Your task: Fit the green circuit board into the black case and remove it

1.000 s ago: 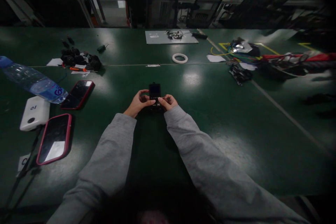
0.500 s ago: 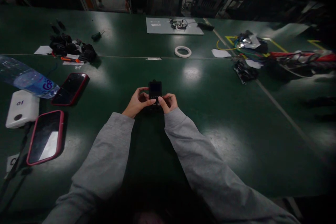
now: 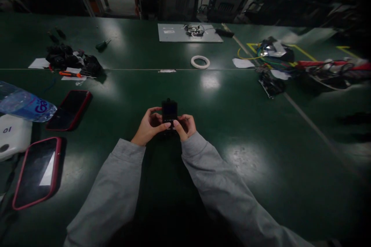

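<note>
Between my two hands is a small black device with a dark screen [image 3: 169, 109] and a row of buttons below it, standing at the middle of the green table [image 3: 232, 112]. My left hand [image 3: 149, 125] grips its left side, thumb laid across the lower front. On the other side, my right hand [image 3: 186, 125] is closed on the device too, its thumb against the lower front near the buttons. The thumbs almost meet. The fingers behind the device are partly hidden, and its exact kind I cannot make out.
Left are two red-cased phones [image 3: 69, 110], a plastic bottle [image 3: 29, 102], a white box [image 3: 14, 135], a bundle of black parts [image 3: 72, 60] and an orange-handled screwdriver [image 3: 69, 73]. Farther off are a tape roll [image 3: 200, 62] and a grey board [image 3: 174, 34]. Cables and electronics [image 3: 275, 58] lie right.
The whole view has shifted, so the table and hands sit slightly lower in the picture. Both hands keep their hold on the device, with the thumbs nearly unmoved on its front.
</note>
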Motion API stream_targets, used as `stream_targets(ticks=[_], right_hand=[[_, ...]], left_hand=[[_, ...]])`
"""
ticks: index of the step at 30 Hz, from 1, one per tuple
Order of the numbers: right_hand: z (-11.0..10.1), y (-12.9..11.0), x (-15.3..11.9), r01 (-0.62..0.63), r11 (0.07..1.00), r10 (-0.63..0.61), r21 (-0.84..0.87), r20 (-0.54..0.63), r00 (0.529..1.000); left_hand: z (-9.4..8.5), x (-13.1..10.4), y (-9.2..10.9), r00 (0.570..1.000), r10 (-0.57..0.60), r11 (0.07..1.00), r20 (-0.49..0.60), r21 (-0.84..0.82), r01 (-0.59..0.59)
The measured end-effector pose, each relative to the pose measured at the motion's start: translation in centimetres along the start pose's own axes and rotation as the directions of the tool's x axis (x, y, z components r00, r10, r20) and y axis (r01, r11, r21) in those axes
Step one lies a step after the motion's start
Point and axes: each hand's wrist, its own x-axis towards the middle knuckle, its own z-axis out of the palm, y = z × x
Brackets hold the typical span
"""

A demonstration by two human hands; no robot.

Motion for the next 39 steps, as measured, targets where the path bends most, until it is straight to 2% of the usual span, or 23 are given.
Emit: stream_targets(ticks=[4, 13, 20, 27, 32, 34, 36, 37, 39], right_hand=[[0.0, 0.1, 0.2, 0.041, 0.998, -0.041, -0.037, 0.021, 0.999], [0.2, 1.0, 0.8, 0.111, 0.994, -0.110, -0.011, 0.061, 0.992], [0.1, 1.3, 1.2, 0.066, 0.997, -0.064, -0.033, 0.054, 0.996], [0.0, 2.5, 1.6, 0.086, 0.996, -0.089, 0.027, 0.116, 0.989], [0.3, 2.5, 1.4, 0.114, 0.993, -0.115, 0.009, 0.095, 0.989], [0.4, 2.2, 1.2, 0.179, 0.983, -0.176, -0.039, 0.072, 0.982], [0.4, 1.7, 0.8, 0.266, 0.946, -0.261, -0.183, 0.051, 0.964], [0.3, 1.4, 0.6, 0.315, 0.904, -0.314, -0.290, 0.049, 0.948], [0.1, 0.8, 0.1, 0.409, 0.743, -0.430, -0.530, 0.090, 0.898]], left_hand=[[0.0, 0.2, -0.5, 0.998, 0.056, 0.998, -0.018, 0.014, -0.056], [-0.6, 0.9, -1.5, 0.991, 0.128, 0.989, -0.035, -0.066, -0.130], [-0.8, 1.1, -1.6, 0.991, 0.129, 0.987, -0.035, -0.097, -0.132], [-0.8, 0.9, -1.2, 0.995, 0.091, 0.976, -0.028, -0.198, -0.095], [-0.6, 0.9, -1.2, 0.994, 0.078, 0.971, -0.080, -0.219, -0.094], [-0.5, 0.9, -1.1, 0.992, 0.065, 0.968, -0.107, -0.237, -0.089], [-0.3, 0.7, -0.7, 0.996, 0.024, 0.955, -0.091, -0.291, -0.049], [-0.1, 0.5, -0.4, 0.998, -0.007, 0.942, -0.069, -0.334, -0.016], [0.4, -0.1, 0.3, 0.990, -0.125, 0.883, 0.068, -0.447, 0.142]])
